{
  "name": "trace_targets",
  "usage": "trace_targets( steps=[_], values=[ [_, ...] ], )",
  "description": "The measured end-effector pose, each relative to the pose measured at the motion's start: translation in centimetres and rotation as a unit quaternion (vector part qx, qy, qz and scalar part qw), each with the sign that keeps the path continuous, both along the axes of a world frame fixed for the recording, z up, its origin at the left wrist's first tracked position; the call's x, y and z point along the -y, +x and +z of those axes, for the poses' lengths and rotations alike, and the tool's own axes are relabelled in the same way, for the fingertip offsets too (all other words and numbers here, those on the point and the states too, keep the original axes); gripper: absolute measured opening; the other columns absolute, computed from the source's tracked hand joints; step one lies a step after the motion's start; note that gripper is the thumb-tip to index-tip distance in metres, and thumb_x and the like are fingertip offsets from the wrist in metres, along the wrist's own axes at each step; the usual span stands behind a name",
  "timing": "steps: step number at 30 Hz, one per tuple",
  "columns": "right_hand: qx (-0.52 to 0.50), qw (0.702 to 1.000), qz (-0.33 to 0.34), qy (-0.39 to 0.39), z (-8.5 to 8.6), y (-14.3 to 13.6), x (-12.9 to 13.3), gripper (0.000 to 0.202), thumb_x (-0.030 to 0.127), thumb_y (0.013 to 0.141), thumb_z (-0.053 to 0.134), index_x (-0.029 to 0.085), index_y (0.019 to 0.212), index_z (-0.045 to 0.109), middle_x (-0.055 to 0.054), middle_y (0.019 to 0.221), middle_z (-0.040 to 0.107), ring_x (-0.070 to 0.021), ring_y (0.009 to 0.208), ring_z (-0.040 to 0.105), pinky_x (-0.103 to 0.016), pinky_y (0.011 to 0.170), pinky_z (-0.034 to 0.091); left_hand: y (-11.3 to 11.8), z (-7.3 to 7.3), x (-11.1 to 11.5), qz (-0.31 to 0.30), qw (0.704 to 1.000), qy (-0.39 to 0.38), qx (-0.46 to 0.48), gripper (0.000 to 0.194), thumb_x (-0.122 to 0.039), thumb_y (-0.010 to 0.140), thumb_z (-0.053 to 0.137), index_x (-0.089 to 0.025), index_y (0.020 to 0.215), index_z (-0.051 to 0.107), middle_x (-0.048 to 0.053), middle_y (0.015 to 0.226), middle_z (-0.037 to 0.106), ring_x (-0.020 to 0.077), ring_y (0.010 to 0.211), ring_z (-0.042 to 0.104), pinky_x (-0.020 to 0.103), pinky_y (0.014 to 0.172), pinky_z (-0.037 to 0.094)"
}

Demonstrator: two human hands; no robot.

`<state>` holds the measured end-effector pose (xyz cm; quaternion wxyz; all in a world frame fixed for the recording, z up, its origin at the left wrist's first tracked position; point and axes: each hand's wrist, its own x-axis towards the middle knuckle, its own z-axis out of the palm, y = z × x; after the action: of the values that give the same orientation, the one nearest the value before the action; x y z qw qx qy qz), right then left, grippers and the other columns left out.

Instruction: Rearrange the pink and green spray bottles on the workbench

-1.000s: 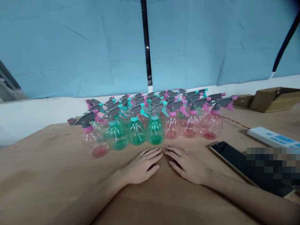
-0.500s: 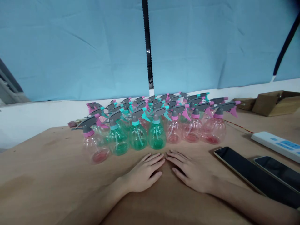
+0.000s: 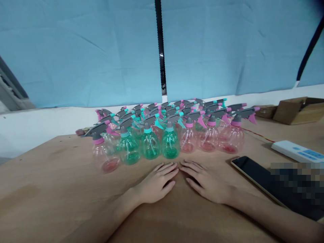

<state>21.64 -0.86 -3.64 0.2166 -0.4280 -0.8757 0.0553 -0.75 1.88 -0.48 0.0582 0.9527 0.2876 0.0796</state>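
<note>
My left hand (image 3: pixel 158 182) lies flat on the wooden table (image 3: pixel 63 202), fingers extended, holding nothing. Beside it my right hand (image 3: pixel 206 182) rests palm down in the same way, its fingertips close to those of the left. Just beyond the fingertips stand rows of several clear spray bottles with grey trigger heads. A green bottle (image 3: pixel 170 145) is nearest to my hands in the front row. To its right are pink bottles (image 3: pixel 209 140), and at the row's left end stands another pink bottle (image 3: pixel 105 157). The rear bottles are partly hidden behind the front ones.
A black phone (image 3: pixel 260 179) lies right of my right hand, with a pixelated patch over part of that area. Behind it are a white power strip (image 3: pixel 296 152) and an open cardboard box (image 3: pixel 291 111). A blue cloth (image 3: pixel 101 50) hangs at the back.
The view has shifted very slightly, and a pixelated patch now covers the second phone at the right. Both hands stay in place on the table.
</note>
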Motion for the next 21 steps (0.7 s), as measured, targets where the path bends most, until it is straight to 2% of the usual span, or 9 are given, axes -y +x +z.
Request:
trace_targets(
  steps=[8,16,21],
  values=[
    [0.016,1.0,0.001,0.001,0.2,0.04,0.06,0.041,0.026,0.09,0.038,0.017,0.129,0.046,-0.009,0.134,0.046,-0.0213,0.125,0.038,-0.043,0.103,0.032,0.1,-0.06,0.03,0.012,1.0,0.002,-0.018,0.044,-0.029,0.092,0.035,-0.018,0.134,0.038,0.006,0.142,0.034,0.0197,0.132,0.029,0.042,0.108,0.026],
    [0.019,1.0,0.003,-0.004,0.53,-0.12,0.14,0.041,0.026,0.09,0.037,0.016,0.128,0.047,-0.009,0.134,0.046,-0.0208,0.125,0.037,-0.042,0.105,0.03,0.08,0.35,0.38,0.018,1.0,0.0,-0.003,0.039,-0.026,0.09,0.038,-0.02,0.128,0.047,0.005,0.137,0.043,0.0192,0.127,0.038,0.04,0.106,0.031],
    [0.007,1.0,0.005,-0.009,0.33,-0.07,0.06,0.042,0.026,0.09,0.037,0.017,0.13,0.045,-0.009,0.135,0.046,-0.0208,0.126,0.036,-0.042,0.105,0.029,0.14,0.48,0.44,0.021,1.0,-0.008,0.003,0.039,-0.025,0.089,0.039,-0.02,0.127,0.048,0.005,0.137,0.042,0.0193,0.127,0.037,0.04,0.106,0.032]
  ],
)
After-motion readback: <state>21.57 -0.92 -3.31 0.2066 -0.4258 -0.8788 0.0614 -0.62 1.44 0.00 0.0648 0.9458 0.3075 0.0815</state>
